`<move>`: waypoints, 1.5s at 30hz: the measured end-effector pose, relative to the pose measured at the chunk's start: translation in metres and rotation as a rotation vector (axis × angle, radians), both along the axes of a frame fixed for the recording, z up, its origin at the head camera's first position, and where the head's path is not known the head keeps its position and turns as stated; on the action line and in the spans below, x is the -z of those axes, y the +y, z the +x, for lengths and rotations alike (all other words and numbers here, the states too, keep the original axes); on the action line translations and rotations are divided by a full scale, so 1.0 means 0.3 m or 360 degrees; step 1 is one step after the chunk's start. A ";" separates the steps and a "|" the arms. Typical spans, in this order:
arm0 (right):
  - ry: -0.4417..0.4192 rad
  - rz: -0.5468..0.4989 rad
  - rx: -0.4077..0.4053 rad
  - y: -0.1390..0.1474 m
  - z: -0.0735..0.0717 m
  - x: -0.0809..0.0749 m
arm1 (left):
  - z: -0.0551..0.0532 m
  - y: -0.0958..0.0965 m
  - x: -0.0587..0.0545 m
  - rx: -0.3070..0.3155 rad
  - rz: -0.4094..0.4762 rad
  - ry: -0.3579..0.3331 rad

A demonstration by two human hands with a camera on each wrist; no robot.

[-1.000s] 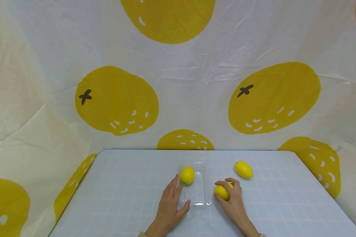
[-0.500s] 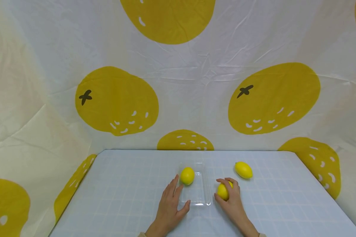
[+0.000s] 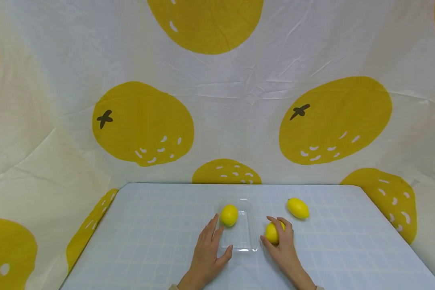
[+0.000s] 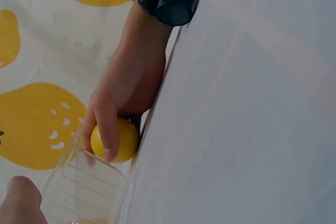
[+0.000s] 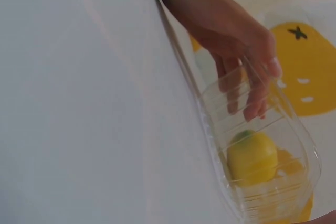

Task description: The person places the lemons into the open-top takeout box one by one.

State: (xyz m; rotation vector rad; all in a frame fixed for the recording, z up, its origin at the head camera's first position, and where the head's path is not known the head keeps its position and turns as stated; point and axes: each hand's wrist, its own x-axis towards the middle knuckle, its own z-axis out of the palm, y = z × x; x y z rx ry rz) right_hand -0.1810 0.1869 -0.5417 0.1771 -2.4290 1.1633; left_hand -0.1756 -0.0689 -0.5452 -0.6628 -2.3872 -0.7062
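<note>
A clear plastic tray [image 3: 254, 241] sits at mid-table, with one lemon [image 3: 228, 215] lying in its far left part. Along the tray's left side lies my left hand [image 3: 207, 251], fingers straight and spread at the wall; the right wrist view shows these fingers through the clear plastic beside the tray's lemon [image 5: 252, 158]. Just right of the tray, my right hand [image 3: 283, 241] has its fingers and thumb curled round a second lemon [image 3: 272, 233]. Seen from the left wrist, the thumb crosses the front of that held lemon [image 4: 126, 140]. The palm hides its right side.
A third lemon [image 3: 298, 208] lies on the table behind and right of my right hand. The table wears a pale blue checked cloth [image 3: 148, 233]. Behind it hangs a white curtain [image 3: 235, 121] printed with large yellow fruit.
The lemon at my right hand has turned a little, and my right fingers have shifted slightly round it. My left hand, the tray and the other lemons have stayed put.
</note>
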 end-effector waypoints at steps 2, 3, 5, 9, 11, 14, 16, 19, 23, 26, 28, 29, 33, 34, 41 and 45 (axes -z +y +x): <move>0.0001 -0.0027 0.0013 -0.001 0.001 -0.003 | -0.001 0.001 0.000 0.0002 0.0001 0.0001; -0.0009 -0.0044 0.0024 -0.001 0.001 -0.005 | -0.002 0.001 -0.001 0.0002 0.0000 0.0005; -0.0034 -0.0075 0.0051 -0.001 0.000 -0.009 | -0.003 0.002 -0.003 0.0003 -0.0001 0.0010; -0.0095 -0.0126 0.0096 -0.001 -0.007 -0.015 | -0.001 0.001 -0.007 0.0002 -0.0008 -0.0024; -0.0115 -0.0155 0.0106 0.000 -0.014 -0.020 | -0.001 -0.001 -0.007 -0.0004 -0.0012 -0.0044; -0.0109 -0.0188 0.0109 -0.006 -0.022 -0.043 | -0.001 -0.003 -0.002 -0.0011 -0.0022 -0.0059; -0.0095 -0.0207 0.0103 -0.013 -0.028 -0.066 | -0.002 -0.004 0.001 -0.0013 -0.0023 -0.0047; -0.0057 -0.0204 0.0075 -0.031 -0.037 -0.110 | -0.003 -0.006 0.000 -0.0006 -0.0016 -0.0041; -0.0045 -0.0243 0.0026 -0.056 -0.051 -0.162 | -0.004 -0.007 -0.002 -0.0006 -0.0010 -0.0021; -0.0057 -0.0300 -0.0013 -0.076 -0.061 -0.188 | -0.004 -0.007 -0.001 -0.0018 -0.0030 -0.0016; -0.0065 -0.0324 -0.0058 -0.092 -0.067 -0.202 | -0.005 -0.007 0.001 -0.0025 -0.0043 -0.0020; -0.0069 -0.0329 -0.0088 -0.101 -0.071 -0.206 | -0.005 -0.007 0.000 -0.0028 -0.0045 -0.0030; -0.0089 -0.0279 -0.0249 -0.134 -0.089 -0.209 | -0.006 -0.006 0.000 -0.0018 -0.0035 -0.0027; -0.0094 -0.0238 -0.0287 -0.142 -0.094 -0.205 | -0.005 -0.006 -0.001 -0.0016 -0.0034 -0.0022; -0.0064 0.0110 -0.0427 -0.178 -0.117 -0.165 | -0.003 -0.002 -0.001 -0.0021 -0.0058 -0.0033; 0.0014 0.0276 -0.0457 -0.188 -0.115 -0.152 | -0.003 -0.001 -0.004 -0.0021 -0.0059 -0.0035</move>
